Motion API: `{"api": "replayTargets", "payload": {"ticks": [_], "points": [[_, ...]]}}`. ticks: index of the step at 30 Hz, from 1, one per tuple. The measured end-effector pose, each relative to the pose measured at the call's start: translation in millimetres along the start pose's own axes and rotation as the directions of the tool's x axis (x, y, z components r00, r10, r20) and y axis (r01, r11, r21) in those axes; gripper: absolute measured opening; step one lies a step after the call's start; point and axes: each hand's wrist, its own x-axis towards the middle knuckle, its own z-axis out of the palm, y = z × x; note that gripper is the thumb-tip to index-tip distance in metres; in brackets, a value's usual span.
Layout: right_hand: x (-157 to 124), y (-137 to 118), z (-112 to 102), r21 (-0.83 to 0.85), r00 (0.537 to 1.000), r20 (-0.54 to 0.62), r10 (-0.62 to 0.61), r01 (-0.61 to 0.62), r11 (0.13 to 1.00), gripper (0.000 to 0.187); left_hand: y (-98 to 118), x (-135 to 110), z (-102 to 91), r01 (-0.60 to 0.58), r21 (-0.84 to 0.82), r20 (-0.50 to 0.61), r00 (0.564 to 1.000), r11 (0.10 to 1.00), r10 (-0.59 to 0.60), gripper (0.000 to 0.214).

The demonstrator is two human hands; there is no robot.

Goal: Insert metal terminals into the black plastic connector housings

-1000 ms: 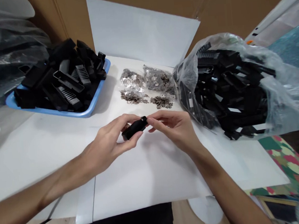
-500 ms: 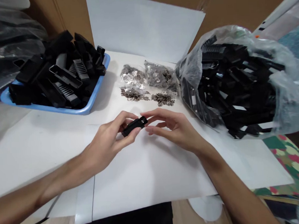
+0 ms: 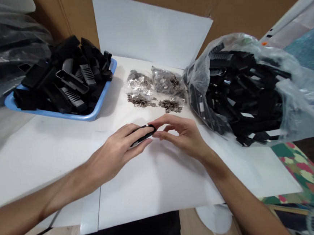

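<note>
A long, narrow black plastic housing (image 3: 145,137) is held just above the white tabletop, tilted up towards the right. My left hand (image 3: 113,150) is closed around its left part, with the index finger laid along the top and the thumb below. At the right end of the housing, the thumb and index finger of my right hand (image 3: 185,135) pinch together. The left fingers cover much of the upper face. Beyond the hands lie two loose piles of small metal pieces, a left pile (image 3: 141,100) and a right pile (image 3: 170,105).
Two clear bags of metal pieces, a left bag (image 3: 140,80) and a right bag (image 3: 167,81), lie behind the piles. A blue basket (image 3: 90,116) heaped with black housings stands at left. On the right, a large clear plastic bag (image 3: 302,102) holds many black parts. A white board (image 3: 150,27) leans behind.
My left index finger has come down over the top of the housing, hiding the open face and metal glint seen before. The right hand stays at the right end.
</note>
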Motion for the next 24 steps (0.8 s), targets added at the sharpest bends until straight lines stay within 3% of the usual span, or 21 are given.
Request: {"api": "replayTargets", "payload": {"ticks": [7, 11, 14, 18, 21, 24], "points": [[1, 0, -3, 0.009, 1.0, 0.018, -0.013, 0.013, 1.0, 0.022, 1, 0, -2.5, -0.001, -0.026, 0.008, 1.0, 1.0, 0.001, 0.03], [0, -3, 3, 0.003, 0.999, 0.009, -0.049, 0.049, 0.999, 0.024, 5, 5, -4.9, 0.128, -0.123, -0.014, 0.991, 0.984, -0.13, 0.026], [-3, -2, 18, -0.041, 0.988, -0.074, -0.137, 0.135, 0.99, 0.038, 6, 12, -5.8, 0.31, -0.306, -0.032, 0.942, 0.9, -0.335, 0.03], [-8, 4, 37, -0.279, 0.941, -0.185, -0.285, 0.228, 0.933, 0.031, 1, 16, -3.9, 0.419, -0.521, 0.037, 0.881, 0.743, -0.471, 0.041], [-9, 9, 37, -0.359, 0.934, -0.127, -0.333, 0.269, 0.894, 0.033, -5, 14, -5.4, 0.475, -0.528, 0.125, 0.863, 0.704, -0.489, 0.042], [-9, 12, 27, -0.336, 0.928, -0.03, -0.372, 0.341, 0.878, 0.032, -8, 12, -12.8, 0.527, -0.459, 0.202, 0.846, 0.715, -0.494, 0.044]]}}
